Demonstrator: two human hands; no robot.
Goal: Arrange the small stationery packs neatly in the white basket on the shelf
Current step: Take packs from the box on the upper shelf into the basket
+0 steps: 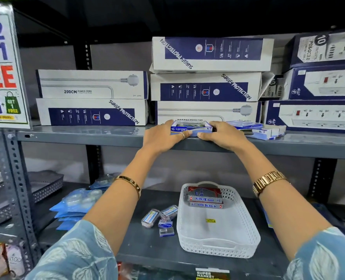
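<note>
Up on the middle shelf (76,136), the left hand (163,136) and the right hand (222,134) press in from either side of a blue staple box (191,129), fingers closed on its ends so that both hands are clamped on it together. The box sits at the shelf's front edge, just in front of a stack of white and navy power strip boxes (206,87). More blue staple boxes (256,129) lie in a loose row just to its right.

To do the step well, the person would likely lift the box level, draw it clear of the edge and bring it down to the white basket (218,235) on the lower shelf, setting it square beside the red and grey packs (205,199) already lying at the basket's far end. The near part of the basket is bare.

Small loose packs (160,219) lie just left of the basket, with blue packets (74,205) farther left. The shelf edge and the person's own forearms cross the way down.
</note>
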